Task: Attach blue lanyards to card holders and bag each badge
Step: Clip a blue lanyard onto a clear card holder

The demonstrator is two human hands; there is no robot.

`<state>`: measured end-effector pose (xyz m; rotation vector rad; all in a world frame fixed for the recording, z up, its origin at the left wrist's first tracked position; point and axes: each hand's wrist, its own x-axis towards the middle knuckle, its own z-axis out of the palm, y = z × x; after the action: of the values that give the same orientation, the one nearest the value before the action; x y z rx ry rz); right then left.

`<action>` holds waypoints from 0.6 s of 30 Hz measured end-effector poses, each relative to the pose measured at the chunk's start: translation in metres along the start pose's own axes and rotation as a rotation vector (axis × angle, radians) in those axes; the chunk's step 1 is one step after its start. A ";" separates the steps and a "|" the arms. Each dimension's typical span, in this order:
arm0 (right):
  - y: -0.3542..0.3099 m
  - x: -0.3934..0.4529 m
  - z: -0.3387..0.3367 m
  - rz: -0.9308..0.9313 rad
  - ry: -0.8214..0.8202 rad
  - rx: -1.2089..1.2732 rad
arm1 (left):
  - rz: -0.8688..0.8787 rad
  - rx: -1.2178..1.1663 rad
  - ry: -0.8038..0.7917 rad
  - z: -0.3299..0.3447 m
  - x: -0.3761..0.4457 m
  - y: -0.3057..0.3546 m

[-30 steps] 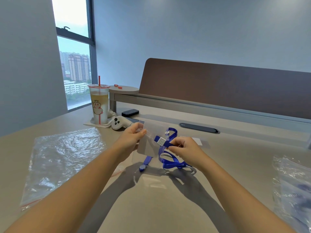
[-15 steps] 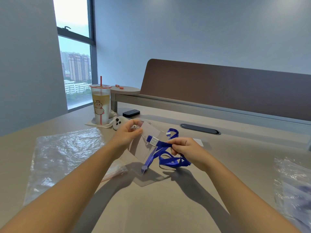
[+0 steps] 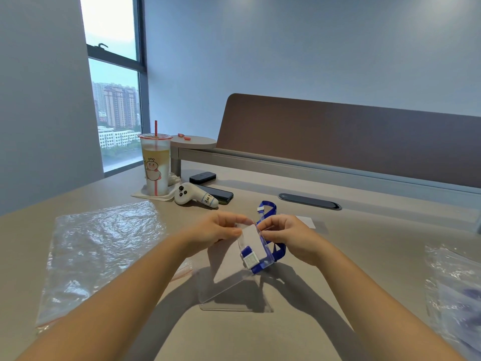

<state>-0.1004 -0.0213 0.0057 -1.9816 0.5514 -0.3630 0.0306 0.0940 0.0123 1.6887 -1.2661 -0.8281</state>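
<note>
I hold a clear card holder [image 3: 253,242] with a white insert just above the table, in the middle of the view. My left hand [image 3: 217,230] pinches its upper left edge. My right hand [image 3: 287,234] pinches its upper right edge together with the blue lanyard [image 3: 268,208], which loops up behind my fingers and trails below. The lanyard's white clip [image 3: 251,261] lies against the holder's lower end. Another clear sleeve [image 3: 234,295] lies flat on the table below my hands.
A stack of clear zip bags [image 3: 99,246] lies at the left. More bags with blue lanyards [image 3: 453,290] sit at the right edge. Behind are a drink cup [image 3: 155,165], a white controller [image 3: 194,197], a phone [image 3: 218,195] and a brown desk divider [image 3: 338,136].
The card holder has been turned from tilted at the left to upright between both hands, and the lanyard's clip end has swung down to the holder's lower edge. My right hand came up to the holder.
</note>
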 end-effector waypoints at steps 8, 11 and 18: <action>0.002 0.002 -0.002 -0.028 0.094 -0.122 | -0.043 0.050 -0.079 -0.001 0.000 -0.003; 0.002 0.002 -0.001 -0.035 0.084 -0.054 | -0.048 0.042 -0.115 0.000 0.001 -0.004; -0.002 0.005 0.006 -0.049 0.053 -0.030 | -0.126 0.193 -0.247 0.010 0.005 -0.001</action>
<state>-0.0923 -0.0184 0.0050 -2.0221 0.5452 -0.4410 0.0238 0.0865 0.0068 1.8781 -1.4559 -1.0437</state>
